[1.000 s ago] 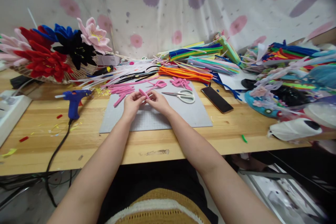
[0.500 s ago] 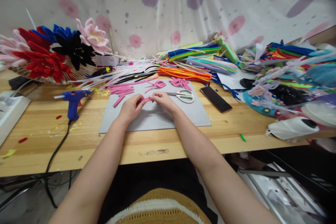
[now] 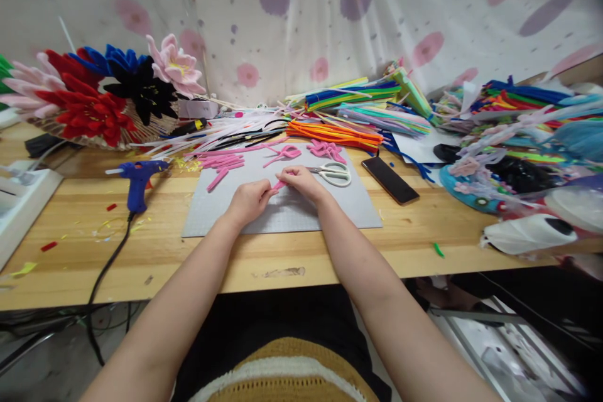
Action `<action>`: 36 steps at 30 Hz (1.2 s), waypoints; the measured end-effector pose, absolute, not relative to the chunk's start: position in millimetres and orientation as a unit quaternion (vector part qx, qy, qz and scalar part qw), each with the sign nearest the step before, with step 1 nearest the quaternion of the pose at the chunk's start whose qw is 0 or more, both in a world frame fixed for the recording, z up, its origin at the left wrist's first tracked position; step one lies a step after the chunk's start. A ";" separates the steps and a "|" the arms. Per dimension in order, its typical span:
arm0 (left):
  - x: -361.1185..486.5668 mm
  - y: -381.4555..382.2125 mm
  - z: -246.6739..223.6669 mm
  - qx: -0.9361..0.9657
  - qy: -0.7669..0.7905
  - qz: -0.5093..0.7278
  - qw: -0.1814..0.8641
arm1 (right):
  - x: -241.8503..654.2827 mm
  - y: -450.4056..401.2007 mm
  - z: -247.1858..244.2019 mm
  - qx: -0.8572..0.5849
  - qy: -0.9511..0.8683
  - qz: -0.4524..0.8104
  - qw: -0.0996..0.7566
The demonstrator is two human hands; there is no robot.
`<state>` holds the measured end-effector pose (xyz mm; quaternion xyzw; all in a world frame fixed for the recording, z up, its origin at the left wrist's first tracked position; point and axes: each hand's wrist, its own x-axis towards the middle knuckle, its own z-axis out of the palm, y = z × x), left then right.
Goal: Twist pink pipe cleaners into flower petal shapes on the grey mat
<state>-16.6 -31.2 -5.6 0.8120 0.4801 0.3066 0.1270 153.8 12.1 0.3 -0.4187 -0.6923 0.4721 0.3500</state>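
Observation:
Between my fingertips is a short pink pipe cleaner [image 3: 281,184], mostly covered by the fingers. My left hand [image 3: 253,201] is closed on its near end, and my right hand [image 3: 300,181] pinches it from the other side. Both hands are over a grey cutting mat [image 3: 221,210]. Scissors [image 3: 335,173] with pale handles lie just right of my right hand, their blades partly hidden by it. On the mat's left are several cut pink pipe cleaner pieces [image 3: 226,162]. Farther back lie a looped pink pipe cleaner [image 3: 288,152] and a bent pink cluster [image 3: 326,151].
A blue glue gun [image 3: 137,185] stands left of the mat, its cord running off the table edge. At right lies a black phone [image 3: 390,179]. Bundles of orange pipe cleaners [image 3: 334,136] and other colours line the back. Fuzzy flowers [image 3: 94,113] fill the back left.
My left hand has turned to a more closed grip and moved slightly right and down. My right hand has shifted a little right, still pinching the pink piece. The view has shifted slightly.

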 end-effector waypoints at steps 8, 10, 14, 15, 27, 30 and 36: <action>-9.7 -29.2 -13.0 0.702 0.485 0.377 0.360 | 156.0 13.2 1.4 -0.432 -0.695 0.451 0.357; -9.5 -27.3 -12.0 0.624 0.464 0.390 0.492 | 155.8 13.5 1.7 -0.423 -0.686 0.455 0.380; -8.3 -26.7 -9.3 0.538 0.432 0.413 0.595 | 154.6 13.6 1.5 -0.416 -0.672 0.467 0.397; -7.3 -27.2 -9.0 0.530 0.428 0.420 0.599 | 154.1 13.4 1.4 -0.421 -0.670 0.466 0.396; 4.1 -31.5 -5.7 0.402 0.410 0.512 0.638 | 148.5 16.2 -5.6 -0.404 -0.730 0.400 0.379; 4.5 -32.2 -3.1 0.360 0.400 0.530 0.655 | 146.5 16.9 -7.4 -0.403 -0.746 0.381 0.369; 3.5 -32.4 0.2 0.279 0.359 0.551 0.700 | 138.4 14.7 -8.8 -0.402 -0.759 0.375 0.350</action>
